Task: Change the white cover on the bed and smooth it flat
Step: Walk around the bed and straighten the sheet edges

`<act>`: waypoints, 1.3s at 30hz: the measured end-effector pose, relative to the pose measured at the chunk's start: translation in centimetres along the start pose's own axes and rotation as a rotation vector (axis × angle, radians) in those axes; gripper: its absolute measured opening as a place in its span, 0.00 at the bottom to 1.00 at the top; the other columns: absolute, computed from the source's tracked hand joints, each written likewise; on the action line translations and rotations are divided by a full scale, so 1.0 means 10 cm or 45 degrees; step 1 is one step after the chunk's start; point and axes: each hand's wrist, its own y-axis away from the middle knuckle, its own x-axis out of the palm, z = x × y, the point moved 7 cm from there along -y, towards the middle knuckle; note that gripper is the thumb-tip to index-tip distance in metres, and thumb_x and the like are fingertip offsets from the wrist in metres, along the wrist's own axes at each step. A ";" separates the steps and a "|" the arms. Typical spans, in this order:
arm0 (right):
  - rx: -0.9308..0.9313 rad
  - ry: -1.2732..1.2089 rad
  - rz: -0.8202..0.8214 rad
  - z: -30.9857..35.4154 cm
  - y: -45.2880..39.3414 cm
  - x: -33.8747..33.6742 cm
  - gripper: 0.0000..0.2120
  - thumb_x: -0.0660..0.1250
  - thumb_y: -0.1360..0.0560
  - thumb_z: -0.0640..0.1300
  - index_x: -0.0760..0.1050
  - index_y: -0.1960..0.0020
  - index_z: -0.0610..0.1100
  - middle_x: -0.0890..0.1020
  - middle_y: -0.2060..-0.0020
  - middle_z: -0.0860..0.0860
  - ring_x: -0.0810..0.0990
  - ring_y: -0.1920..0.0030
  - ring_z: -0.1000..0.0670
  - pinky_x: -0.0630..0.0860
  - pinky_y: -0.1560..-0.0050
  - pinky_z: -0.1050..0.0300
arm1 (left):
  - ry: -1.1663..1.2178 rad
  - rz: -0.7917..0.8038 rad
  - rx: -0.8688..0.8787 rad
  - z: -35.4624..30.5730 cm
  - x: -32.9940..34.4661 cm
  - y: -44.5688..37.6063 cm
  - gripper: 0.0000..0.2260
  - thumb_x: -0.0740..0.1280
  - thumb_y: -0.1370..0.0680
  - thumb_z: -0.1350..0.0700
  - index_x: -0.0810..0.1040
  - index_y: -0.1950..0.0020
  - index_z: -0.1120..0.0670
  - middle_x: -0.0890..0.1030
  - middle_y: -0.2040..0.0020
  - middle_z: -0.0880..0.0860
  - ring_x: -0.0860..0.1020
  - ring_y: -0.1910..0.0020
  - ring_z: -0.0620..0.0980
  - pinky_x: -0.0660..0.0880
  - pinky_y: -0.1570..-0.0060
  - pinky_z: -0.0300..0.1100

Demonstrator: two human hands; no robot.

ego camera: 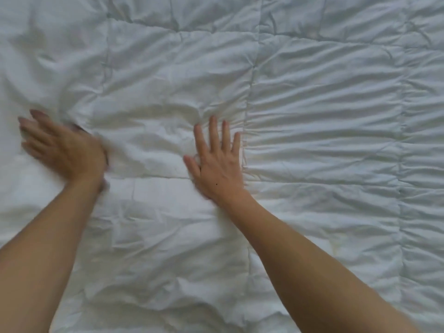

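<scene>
While both flat, spread hands, left hand (63,150) and right hand (217,162), press it, white cover (312,140) shows quilted seams and wrinkles, densest at frame right.

no readable text, labels, brands, numbers or signs anywhere

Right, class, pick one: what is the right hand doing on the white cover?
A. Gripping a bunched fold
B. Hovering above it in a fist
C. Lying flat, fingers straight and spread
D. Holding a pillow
C: the right hand lies palm down on the cover with its fingers straight and spread, holding nothing.
</scene>
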 end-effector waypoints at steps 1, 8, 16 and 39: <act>-0.016 -0.008 -0.010 0.02 -0.01 -0.01 0.33 0.49 0.20 0.61 0.47 0.21 0.48 0.45 0.22 0.42 0.40 0.23 0.39 0.38 0.26 0.38 | -0.012 0.014 0.059 -0.33 -0.17 0.29 0.29 0.49 0.21 0.48 0.54 0.22 0.60 0.56 0.24 0.66 0.56 0.24 0.64 0.51 0.26 0.56; -0.238 -0.007 -0.073 -0.10 0.08 -0.05 0.30 0.49 0.22 0.61 0.59 0.23 0.49 0.58 0.23 0.44 0.53 0.23 0.42 0.45 0.25 0.41 | 0.028 0.255 0.907 -1.23 -0.03 1.19 0.25 0.52 0.19 0.48 0.63 0.24 0.54 0.59 0.23 0.62 0.59 0.25 0.61 0.52 0.27 0.54; 0.133 0.126 -0.101 -1.60 0.32 -0.38 0.30 0.48 0.20 0.60 0.53 0.22 0.48 0.54 0.22 0.45 0.52 0.23 0.44 0.47 0.24 0.44 | -0.145 0.218 0.795 0.18 -0.14 0.42 0.25 0.48 0.17 0.45 0.57 0.23 0.57 0.56 0.23 0.62 0.55 0.24 0.63 0.51 0.25 0.60; -0.075 -0.017 0.727 -0.53 3.54 0.15 0.30 0.46 0.18 0.57 0.45 0.21 0.46 0.43 0.22 0.43 0.42 0.22 0.44 0.43 0.24 0.44 | -0.464 1.189 0.757 0.56 -1.11 3.99 0.29 0.54 0.18 0.44 0.52 0.21 0.56 0.51 0.23 0.65 0.53 0.24 0.62 0.55 0.28 0.58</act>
